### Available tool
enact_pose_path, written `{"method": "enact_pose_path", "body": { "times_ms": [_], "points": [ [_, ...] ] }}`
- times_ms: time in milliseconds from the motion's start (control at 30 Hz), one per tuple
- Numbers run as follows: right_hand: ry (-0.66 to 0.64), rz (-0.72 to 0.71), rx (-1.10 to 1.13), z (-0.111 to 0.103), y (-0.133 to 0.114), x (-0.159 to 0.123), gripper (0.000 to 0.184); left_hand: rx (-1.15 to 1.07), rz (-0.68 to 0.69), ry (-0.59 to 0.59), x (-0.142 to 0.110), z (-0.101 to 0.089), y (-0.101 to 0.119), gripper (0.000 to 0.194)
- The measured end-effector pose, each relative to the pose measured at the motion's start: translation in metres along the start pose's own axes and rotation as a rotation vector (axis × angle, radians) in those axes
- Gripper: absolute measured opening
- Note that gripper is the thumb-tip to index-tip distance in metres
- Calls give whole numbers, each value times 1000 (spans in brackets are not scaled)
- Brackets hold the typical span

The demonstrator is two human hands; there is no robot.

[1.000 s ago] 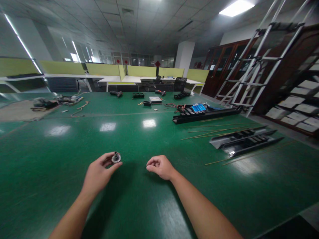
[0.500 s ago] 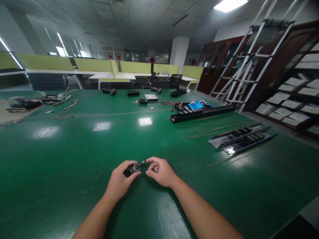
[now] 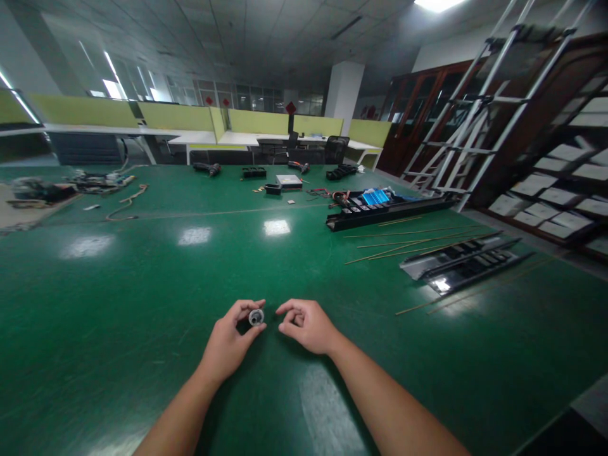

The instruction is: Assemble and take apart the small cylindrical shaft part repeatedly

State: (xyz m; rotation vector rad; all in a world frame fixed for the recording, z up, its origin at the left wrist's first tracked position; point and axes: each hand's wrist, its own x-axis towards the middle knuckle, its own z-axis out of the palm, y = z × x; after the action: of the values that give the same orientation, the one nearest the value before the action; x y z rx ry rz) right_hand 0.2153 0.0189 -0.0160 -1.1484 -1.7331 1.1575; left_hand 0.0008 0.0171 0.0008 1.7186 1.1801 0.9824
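Observation:
My left hand (image 3: 228, 339) holds a small round grey metal part (image 3: 256, 317) between thumb and fingers, a little above the green table. One end of it faces me, showing a ring with a dark centre. My right hand (image 3: 306, 326) hovers just to the right, apart from the part. Its index finger points left, the other fingers are curled, and a gap lies between index finger and thumb. I see nothing held in it.
On the green table (image 3: 142, 304) to the right lie black metal channels (image 3: 475, 266), thin rods (image 3: 394, 250) and a long black tray (image 3: 342, 220). Farther back are power drills (image 3: 208, 168) and a white-topped box (image 3: 289, 182). A ladder (image 3: 475, 120) stands at the right.
The metal part has turned in my left hand: its thin dark shaft pointed toward my right index fingertip before, and now the part shows end-on. My right hand stays nearly in place.

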Motion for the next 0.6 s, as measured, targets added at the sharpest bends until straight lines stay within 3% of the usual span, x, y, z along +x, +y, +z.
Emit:
{"method": "enact_pose_path", "body": {
  "times_ms": [600],
  "points": [
    [0,-13,-17,-1,1,0,24,11,20,-54,-1,-1,2,21]
  ]
}}
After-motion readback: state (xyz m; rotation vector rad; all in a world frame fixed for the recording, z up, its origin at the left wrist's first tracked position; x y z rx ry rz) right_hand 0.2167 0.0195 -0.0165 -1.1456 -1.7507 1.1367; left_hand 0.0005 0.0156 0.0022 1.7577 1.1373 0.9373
